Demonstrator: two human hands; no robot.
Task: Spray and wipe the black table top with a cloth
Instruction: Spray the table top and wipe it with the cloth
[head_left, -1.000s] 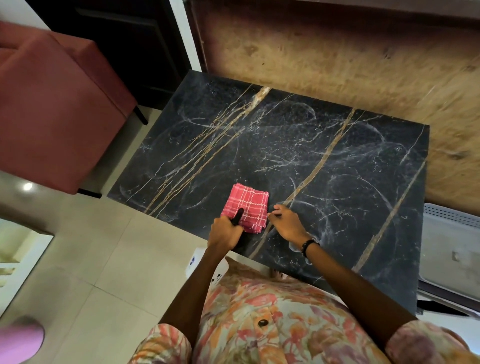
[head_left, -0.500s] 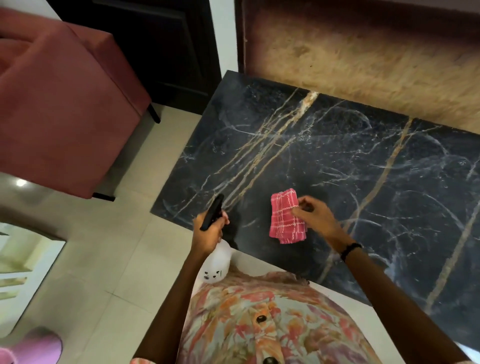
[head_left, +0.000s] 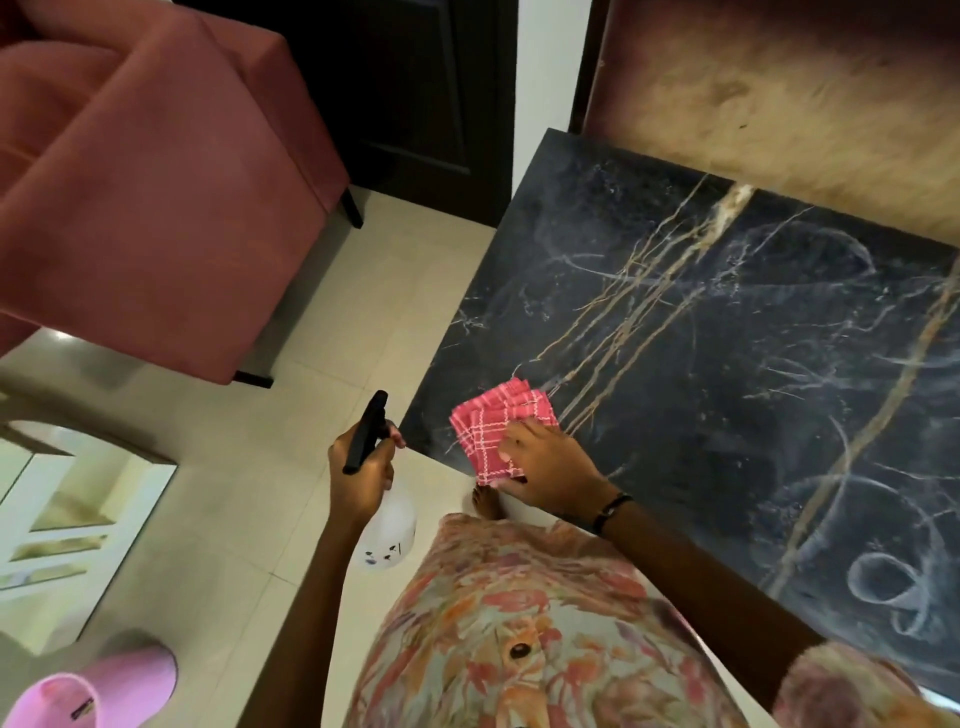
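The black marble table top (head_left: 727, 374) with tan veins fills the right side. A folded red checked cloth (head_left: 493, 426) lies flat near the table's near left corner. My right hand (head_left: 545, 470) rests on the cloth with straight fingers, covering its right part. My left hand (head_left: 361, 475) grips a white spray bottle (head_left: 392, 525) by its black trigger head, held off the table's left edge above the floor. The bottle's body hangs below the hand.
A red upholstered armchair (head_left: 145, 197) stands on the tiled floor at the left. A dark door (head_left: 415, 93) is behind it. A wooden panel (head_left: 779, 88) backs the table. A pink object (head_left: 88, 696) lies at the bottom left, beside a mirror (head_left: 78, 519).
My right hand has moved the cloth left to the table's near left corner and flattened it. My left hand with the bottle has stayed beside the table edge. The view has shifted left.
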